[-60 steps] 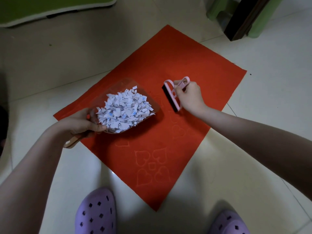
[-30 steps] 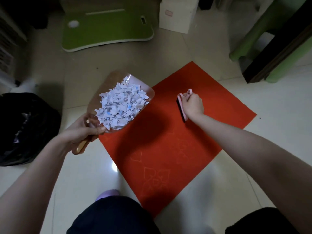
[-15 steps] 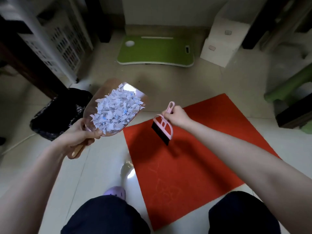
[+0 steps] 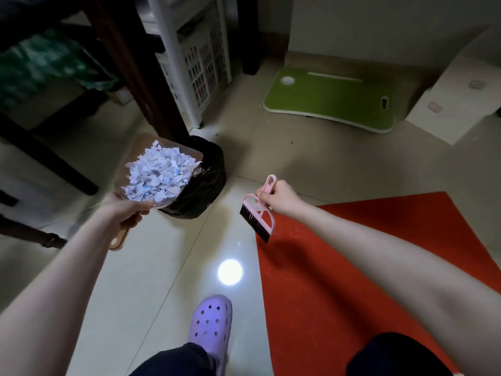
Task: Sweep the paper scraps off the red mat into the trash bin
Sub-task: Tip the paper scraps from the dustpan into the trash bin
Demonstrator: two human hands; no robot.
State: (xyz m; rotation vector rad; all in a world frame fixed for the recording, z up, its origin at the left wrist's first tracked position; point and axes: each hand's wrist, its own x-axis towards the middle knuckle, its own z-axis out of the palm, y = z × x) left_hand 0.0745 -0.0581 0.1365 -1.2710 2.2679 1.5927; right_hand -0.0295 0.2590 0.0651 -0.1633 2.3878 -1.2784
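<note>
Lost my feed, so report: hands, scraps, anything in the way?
Left hand grips dustpan, right hand holds brush. Paper scraps heaped in dustpan, held at trash bin, not dumped. Nothing seen between them.

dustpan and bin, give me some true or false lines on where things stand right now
1. The scraps are piled in the dustpan. True.
2. The left hand holds the brush. False: the right hand holds the brush, and the left hand grips the dustpan's handle.
3. The dustpan is held up by the bin, not yet emptied. True.
4. The bin stands on the mat. False: it stands on the floor, left of the mat.
5. The bin is white. False: it is black.
</note>
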